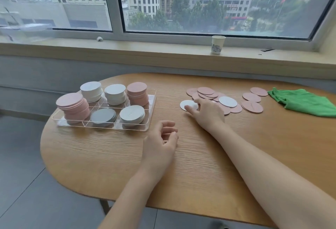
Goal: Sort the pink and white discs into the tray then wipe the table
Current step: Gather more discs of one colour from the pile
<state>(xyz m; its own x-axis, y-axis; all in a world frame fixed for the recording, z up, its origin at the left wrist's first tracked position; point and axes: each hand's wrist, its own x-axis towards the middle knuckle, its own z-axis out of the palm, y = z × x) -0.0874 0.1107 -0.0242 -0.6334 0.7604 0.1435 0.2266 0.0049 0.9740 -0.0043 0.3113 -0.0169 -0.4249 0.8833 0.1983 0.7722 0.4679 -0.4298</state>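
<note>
A clear tray (147, 128) on the left of the table holds stacks of pink and white discs in its compartments. Loose pink discs (206, 91) and one white disc (228, 101) lie in a heap right of centre. My right hand (207, 113) lies at the heap's left edge, its fingertips pressing a single white disc (185, 104) flat on the wood. My left hand (161, 142) rests on the table in front of the tray, fingers loosely curled, holding nothing.
A green cloth (301, 104) lies crumpled at the table's right edge, with three pink discs (252, 101) beside it. A paper cup (217, 44) stands on the window sill behind. The wooden table (109, 165) has a rounded left end.
</note>
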